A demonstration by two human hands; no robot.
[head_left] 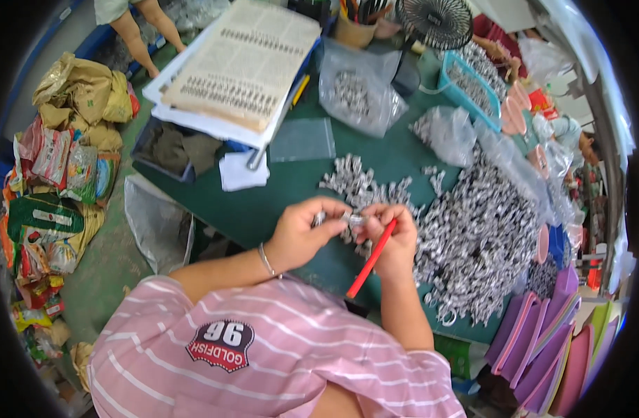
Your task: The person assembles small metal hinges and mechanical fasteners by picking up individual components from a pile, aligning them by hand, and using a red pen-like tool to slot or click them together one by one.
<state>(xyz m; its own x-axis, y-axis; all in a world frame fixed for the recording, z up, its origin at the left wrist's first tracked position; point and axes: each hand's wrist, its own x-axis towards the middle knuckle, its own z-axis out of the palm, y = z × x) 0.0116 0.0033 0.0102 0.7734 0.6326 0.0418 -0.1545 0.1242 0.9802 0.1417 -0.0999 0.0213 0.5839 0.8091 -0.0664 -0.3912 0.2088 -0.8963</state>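
Head view, near to far, all placed vs. the green table (263,202). Closest: pink striped shirt (263,355) at near edge, forearms reaching over it. Left hand (298,233) w/ thin bracelet (266,259) at wrist, fingers pinched shut on a small silver metal part (352,219), held above table's near-middle. Right hand (392,240) touching same part from other side, also closed round a red pencil-like stick (372,258) slanting down toward near edge (prob. kept in the grip so it stays handy while both hands work the part). Hands together, raised close to the eyes, likely for fine work on a tiny piece.

Just beyond hands, on the table: loose scatter of same shiny parts (354,182); to right side, a big glinting heap (479,230), spiky, jumbled. Further back: flat clear zip bag (303,139), crinkled clear bags of parts (357,87), teal basket (465,83), stacked printed sheets (243,66). Far edge: black fan (434,21). Off right edge: pink and purple trays (542,348) stacked.
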